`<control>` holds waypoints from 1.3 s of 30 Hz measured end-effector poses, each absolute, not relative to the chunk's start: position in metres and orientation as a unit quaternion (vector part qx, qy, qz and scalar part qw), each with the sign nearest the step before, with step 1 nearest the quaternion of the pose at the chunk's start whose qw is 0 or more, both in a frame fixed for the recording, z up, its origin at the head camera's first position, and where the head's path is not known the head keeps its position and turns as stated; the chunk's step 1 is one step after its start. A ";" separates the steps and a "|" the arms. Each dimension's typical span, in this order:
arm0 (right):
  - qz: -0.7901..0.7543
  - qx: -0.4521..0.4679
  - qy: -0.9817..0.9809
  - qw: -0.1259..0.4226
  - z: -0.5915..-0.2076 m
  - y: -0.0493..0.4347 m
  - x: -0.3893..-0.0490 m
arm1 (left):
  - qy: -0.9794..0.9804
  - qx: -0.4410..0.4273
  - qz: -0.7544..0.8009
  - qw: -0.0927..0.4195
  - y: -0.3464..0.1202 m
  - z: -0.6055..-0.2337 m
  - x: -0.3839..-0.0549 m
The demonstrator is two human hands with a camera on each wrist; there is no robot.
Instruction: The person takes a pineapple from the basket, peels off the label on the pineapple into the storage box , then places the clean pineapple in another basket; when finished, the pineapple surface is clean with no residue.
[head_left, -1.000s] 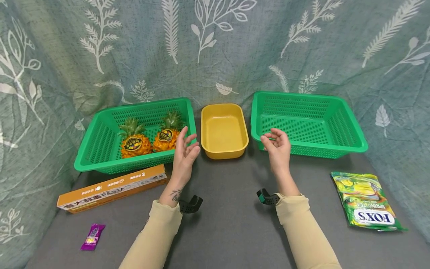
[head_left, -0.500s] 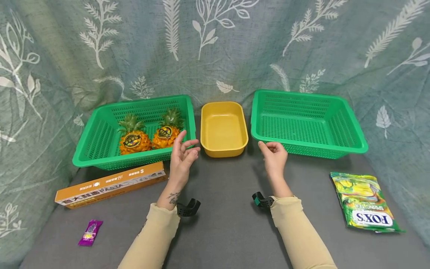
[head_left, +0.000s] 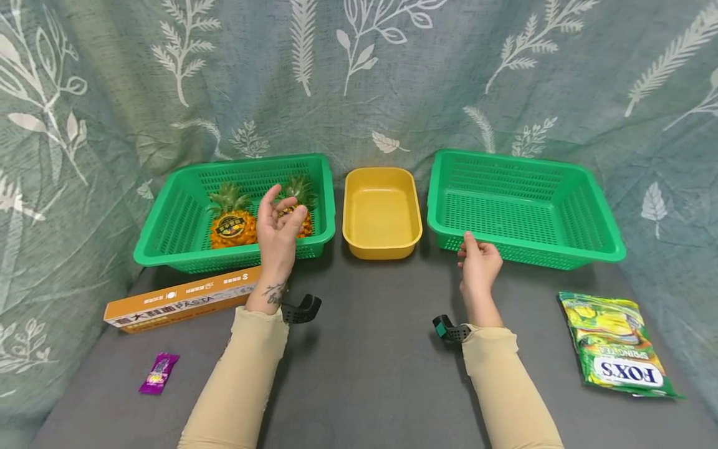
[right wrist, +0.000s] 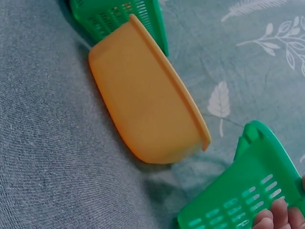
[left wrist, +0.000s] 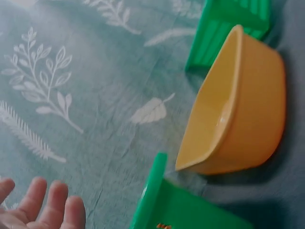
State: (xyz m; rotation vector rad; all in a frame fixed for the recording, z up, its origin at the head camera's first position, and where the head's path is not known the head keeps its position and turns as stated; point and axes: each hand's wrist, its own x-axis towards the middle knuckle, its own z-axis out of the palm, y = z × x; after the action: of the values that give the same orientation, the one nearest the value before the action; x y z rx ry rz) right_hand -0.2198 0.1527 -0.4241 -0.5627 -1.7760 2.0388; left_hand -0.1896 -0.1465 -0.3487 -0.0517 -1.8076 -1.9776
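In the head view, my left hand (head_left: 278, 234) hovers over the near rim of the left green basket (head_left: 191, 259), with loosely bent fingers and nothing held. It partly hides the right-hand one of two small pineapples (head_left: 303, 229); the other pineapple (head_left: 232, 229) lies left of it in the same basket. My right hand (head_left: 481, 268) is at the near-left rim of the right green basket (head_left: 552, 254). Its thumb is at the rim and its fingers curl beneath, against the slotted outer wall, as the right wrist view's fingertips (right wrist: 279, 217) show.
A yellow tub (head_left: 382, 249) stands between the baskets. An orange pasta box (head_left: 185, 300) lies before the left basket, a purple wrapped sweet (head_left: 159, 373) nearer me. On the right lies a green FOX'S bag (head_left: 617, 343). A patterned curtain (head_left: 387, 81) hangs behind.
My left hand has moved left and farther back, over the left basket's pineapple. My right hand has shifted right along the right basket's near rim. The head view has turned slightly.
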 end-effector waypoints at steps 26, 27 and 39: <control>0.731 -0.198 -0.629 0.177 -0.423 0.154 -0.220 | -0.822 0.184 -0.535 0.062 -0.173 -0.310 -0.248; 0.730 -0.198 -0.629 0.177 -0.423 0.154 -0.219 | -0.825 0.185 -0.530 0.058 -0.174 -0.311 -0.249; 0.729 -0.201 -0.631 0.172 -0.421 0.153 -0.219 | -0.864 0.179 -0.465 -0.076 -0.185 -0.322 -0.254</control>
State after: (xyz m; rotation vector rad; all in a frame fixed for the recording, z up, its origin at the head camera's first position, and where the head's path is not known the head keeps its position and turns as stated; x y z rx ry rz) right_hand -0.2191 0.1532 -0.4212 -0.5690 -1.7903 2.0700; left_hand -0.2539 -0.1854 -0.3218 0.5908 -2.8528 -1.5375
